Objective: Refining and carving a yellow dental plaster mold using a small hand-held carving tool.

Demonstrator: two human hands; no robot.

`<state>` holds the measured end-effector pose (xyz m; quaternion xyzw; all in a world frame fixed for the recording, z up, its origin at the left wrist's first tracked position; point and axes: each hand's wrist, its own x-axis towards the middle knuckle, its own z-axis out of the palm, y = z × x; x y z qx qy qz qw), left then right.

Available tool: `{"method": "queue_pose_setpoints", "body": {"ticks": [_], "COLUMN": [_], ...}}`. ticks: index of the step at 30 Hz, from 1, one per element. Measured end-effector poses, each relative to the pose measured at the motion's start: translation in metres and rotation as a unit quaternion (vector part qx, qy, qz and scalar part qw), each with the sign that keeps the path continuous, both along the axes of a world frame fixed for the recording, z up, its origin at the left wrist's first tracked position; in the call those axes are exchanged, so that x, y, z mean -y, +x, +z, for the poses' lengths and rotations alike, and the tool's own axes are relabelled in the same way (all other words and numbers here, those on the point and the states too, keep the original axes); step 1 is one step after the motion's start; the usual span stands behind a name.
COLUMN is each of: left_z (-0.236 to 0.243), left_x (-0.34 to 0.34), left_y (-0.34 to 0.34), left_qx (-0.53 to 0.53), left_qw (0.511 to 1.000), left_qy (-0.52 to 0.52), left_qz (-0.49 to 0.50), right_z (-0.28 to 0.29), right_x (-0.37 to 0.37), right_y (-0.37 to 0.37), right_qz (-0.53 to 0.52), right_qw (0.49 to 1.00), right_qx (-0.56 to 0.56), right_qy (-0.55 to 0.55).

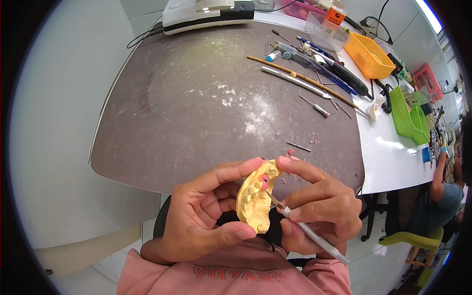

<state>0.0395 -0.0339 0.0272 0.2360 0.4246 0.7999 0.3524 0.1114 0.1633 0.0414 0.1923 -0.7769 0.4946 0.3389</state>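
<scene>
Close to my chest, my left hand [206, 211] grips a yellow plaster dental model [248, 199] by its outer edge, between thumb and fingers. The model is tilted, with its teeth showing. A patch of pink material [264, 182] sits among the teeth on its upper part. My right hand [322, 206] is closed around a silver-handled craft knife [314, 237], held like a pen. Its blade tip reaches the model beside the pink patch; I cannot tell whether it touches. The right index finger rests against the model's top end.
Pink crumbs [291, 152] and a small metal bur [298, 146] lie on the brown work mat [172, 123]. Beyond are a wooden stick [275, 65], a handpiece [346, 76] and several tools. Orange [368, 55] and green baskets [409, 115] stand right. A person [440, 196] sits far right.
</scene>
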Motion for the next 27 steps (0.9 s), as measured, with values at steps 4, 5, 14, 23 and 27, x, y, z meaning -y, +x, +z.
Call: {"method": "queue_pose_setpoints", "body": {"ticks": [4,5,14,23,27], "left_z": [-0.0025,-0.0027,-0.003,-0.0023,-0.0043], "left_x": [-0.0001,0.0002,0.0008,0.0012,0.0011], "left_y": [-0.001,-0.001,-0.0009,0.0001,-0.0005], "left_qx": [-0.019,-0.02,-0.02,-0.015,-0.017], "left_qw": [1.0,1.0,1.0,1.0,1.0], "left_qy": [0.01,0.011,0.01,0.006,0.008], "left_qz": [-0.004,-0.005,-0.005,-0.004,-0.001], "right_z": [-0.0013,-0.0013,-0.0024,-0.0033,-0.0035], "right_x": [0.0002,0.0006,0.0019,0.0007,-0.0006], "right_y": [-0.0005,-0.0006,-0.0013,-0.0017,-0.0026], "right_qz": [-0.004,-0.006,-0.017,-0.026,-0.018], "right_qw": [1.0,1.0,1.0,0.999,0.999], "right_qx": [-0.004,-0.006,-0.008,-0.018,-0.012], "right_qy": [0.008,0.008,0.011,0.028,0.033]}}
